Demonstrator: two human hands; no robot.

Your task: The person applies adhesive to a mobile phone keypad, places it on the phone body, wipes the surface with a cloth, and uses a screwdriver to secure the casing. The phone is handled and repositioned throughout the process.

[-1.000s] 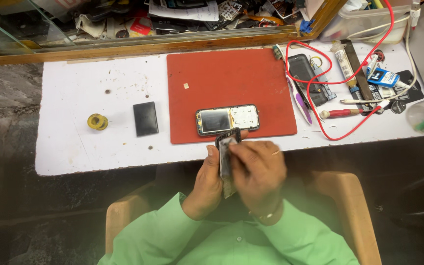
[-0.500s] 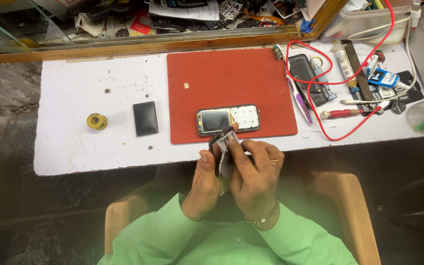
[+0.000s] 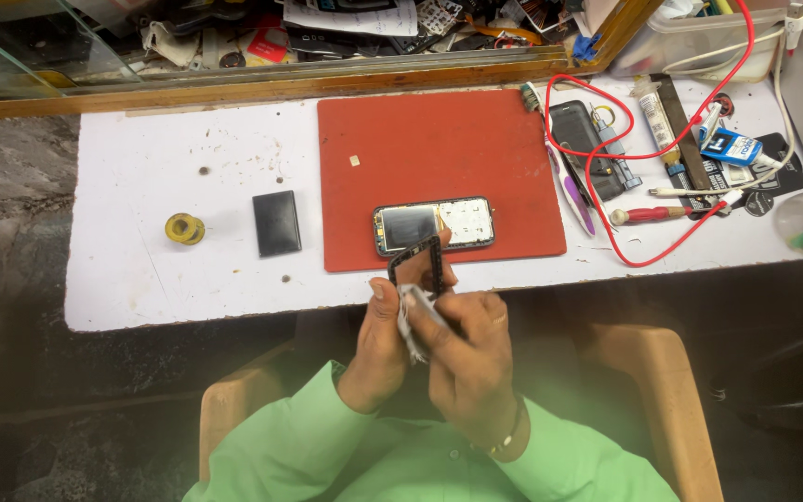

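Both hands, left hand (image 3: 378, 349) and right hand (image 3: 467, 358), pinch a black phone frame (image 3: 417, 263) with white cloth (image 3: 413, 321) at lower centre; hard rubbing could snap it.

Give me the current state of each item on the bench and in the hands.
Phone: opened, flat on red mat.
Black frame: lifted, held in left hand.
White cloth: pinched in right hand, against frame.
Black battery: out, lying on table.
Solder spool: lying flat.
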